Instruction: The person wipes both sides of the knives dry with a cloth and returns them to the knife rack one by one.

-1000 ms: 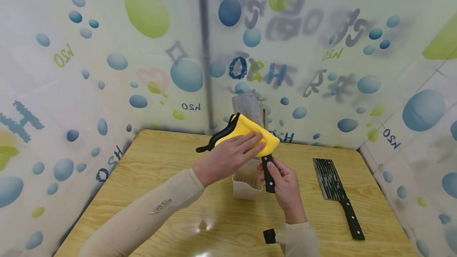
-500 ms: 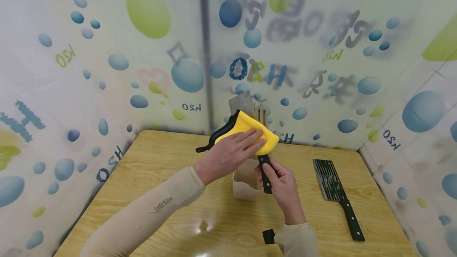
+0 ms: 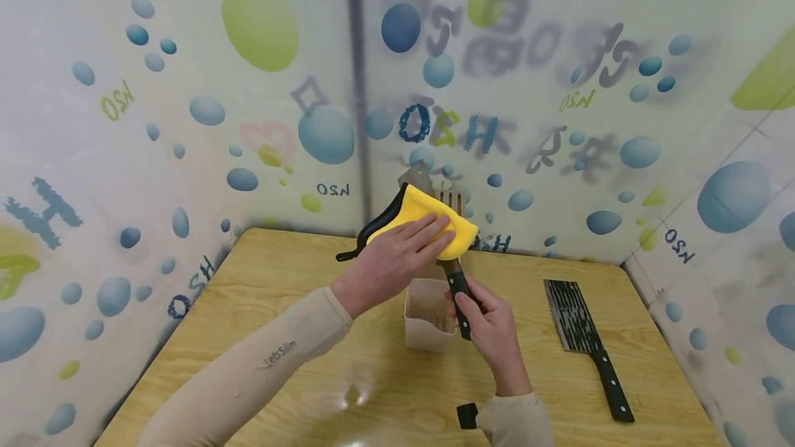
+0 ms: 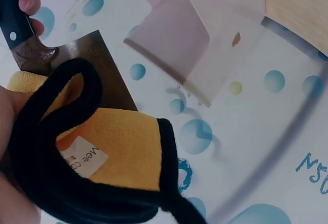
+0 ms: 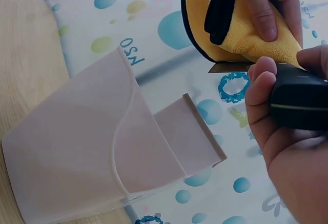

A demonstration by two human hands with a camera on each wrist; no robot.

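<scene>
My right hand [image 3: 491, 336] grips the black riveted handle of a cleaver [image 3: 459, 305], its blade pointing up and away to the left. The left hand [image 3: 391, 257] pinches a yellow cloth [image 3: 425, 209] with black trim over that blade. In the right wrist view the left thumb presses one side of the cloth [image 5: 256, 34], with fingers on the other side. Most of the blade is hidden by the cloth; its far end shows above it in the head view. Bare blade [image 4: 105, 80] also shows near the handle in the left wrist view.
Behind the hands a pale holder [image 3: 428, 338] stands on the wooden table [image 3: 298, 378], with an open front compartment and a slotted brown top. A second cleaver [image 3: 574, 319] with a black-streaked blade lies at the right. Patterned walls [image 3: 261, 102] enclose the table.
The left hand and cloth have slid up and left along the blade, away from the handle. Less of the blade's far end shows, and bare metal appears beside the handle.
</scene>
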